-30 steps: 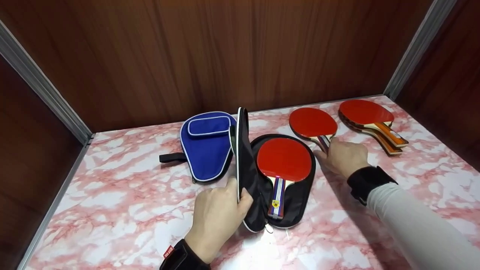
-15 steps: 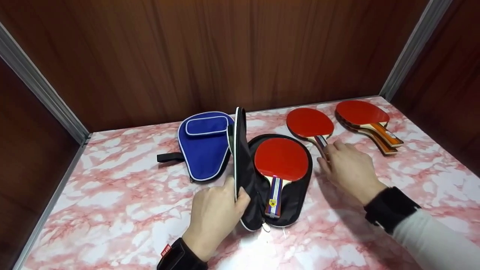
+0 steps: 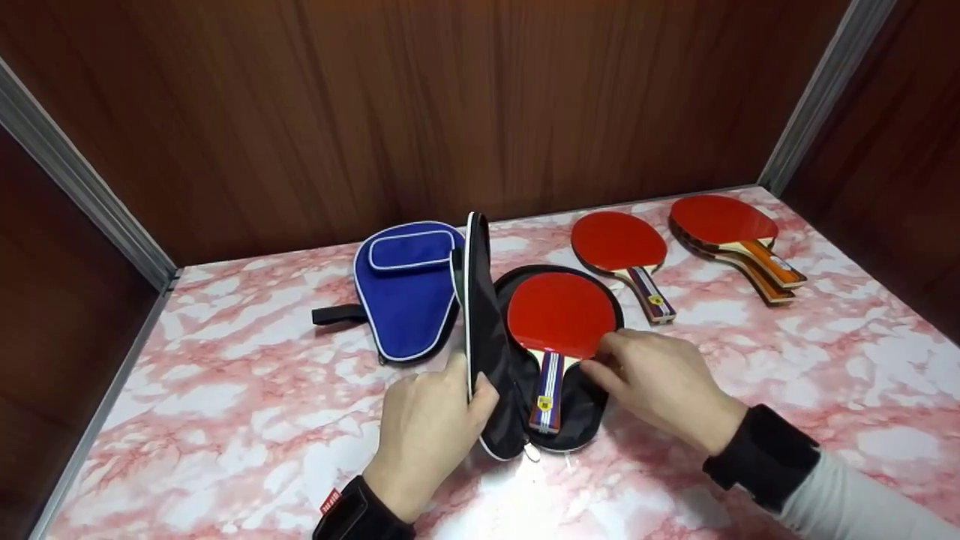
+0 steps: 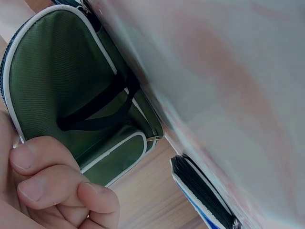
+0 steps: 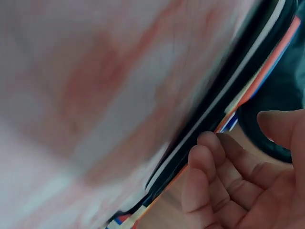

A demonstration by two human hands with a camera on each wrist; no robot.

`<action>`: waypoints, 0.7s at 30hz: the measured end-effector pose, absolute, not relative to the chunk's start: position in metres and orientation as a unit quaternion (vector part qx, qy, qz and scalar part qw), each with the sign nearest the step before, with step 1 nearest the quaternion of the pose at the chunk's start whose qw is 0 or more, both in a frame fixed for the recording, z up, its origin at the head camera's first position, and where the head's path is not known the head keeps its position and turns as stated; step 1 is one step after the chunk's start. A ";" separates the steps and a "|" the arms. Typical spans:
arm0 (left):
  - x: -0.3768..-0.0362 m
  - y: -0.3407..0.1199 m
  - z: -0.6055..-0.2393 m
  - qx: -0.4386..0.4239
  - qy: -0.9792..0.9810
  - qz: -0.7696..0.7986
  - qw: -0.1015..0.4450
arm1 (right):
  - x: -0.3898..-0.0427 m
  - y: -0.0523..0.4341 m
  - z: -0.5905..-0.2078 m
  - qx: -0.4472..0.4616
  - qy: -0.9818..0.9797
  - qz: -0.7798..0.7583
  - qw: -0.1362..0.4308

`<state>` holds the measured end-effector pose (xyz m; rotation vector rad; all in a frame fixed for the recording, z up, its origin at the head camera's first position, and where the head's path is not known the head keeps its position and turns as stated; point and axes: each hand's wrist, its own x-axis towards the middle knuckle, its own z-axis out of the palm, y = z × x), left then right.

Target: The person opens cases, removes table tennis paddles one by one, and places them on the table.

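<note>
A paddle case (image 3: 585,416) lies unzipped, its black lining showing, with a red table tennis paddle (image 3: 561,311) in its lower half. My left hand (image 3: 431,420) grips the upright flap (image 3: 487,352) at its edge. In the left wrist view that flap's green outside (image 4: 47,67) shows a white border, a strap and a small pocket. My right hand (image 3: 660,379) is at the right side of the case, by the paddle's lower right edge. The right wrist view shows its thumb apart from its bent fingers (image 5: 202,167), which lie along the case rim.
Left of the flap lies a blue paddle case (image 3: 412,300) with a black strap (image 3: 337,314). A second red paddle (image 3: 619,244) lies behind the right hand. Stacked paddles with orange handles (image 3: 772,266) sit at the back right. Wood-patterned walls (image 3: 480,112) enclose the marbled table.
My right hand has left the handle of the paddle behind and come left to the paddle in the case. The left hand still holds the flap upright.
</note>
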<state>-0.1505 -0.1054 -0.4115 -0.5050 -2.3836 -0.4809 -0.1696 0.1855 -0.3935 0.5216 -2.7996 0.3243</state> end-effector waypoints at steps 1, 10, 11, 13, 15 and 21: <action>-0.150 -0.105 -0.411 -0.194 -0.908 -0.183 0.324 | -0.168 0.184 -0.394 0.182 -0.966 0.114 0.142; -0.151 -0.105 -0.412 -0.197 -0.905 -0.188 0.327 | -0.161 0.168 -0.404 0.204 -0.960 0.100 0.166; -0.150 -0.106 -0.412 -0.196 -0.905 -0.189 0.326 | -0.161 0.166 -0.405 0.206 -0.960 0.092 0.166; -0.150 -0.106 -0.411 -0.193 -0.907 -0.190 0.323 | -0.162 0.161 -0.406 0.208 -0.961 0.072 0.168; -0.150 -0.106 -0.410 -0.190 -0.909 -0.190 0.319 | -0.164 0.157 -0.407 0.208 -0.962 0.049 0.169; -0.150 -0.105 -0.410 -0.194 -0.910 -0.182 0.318 | -0.165 0.147 -0.408 0.202 -0.959 0.005 0.198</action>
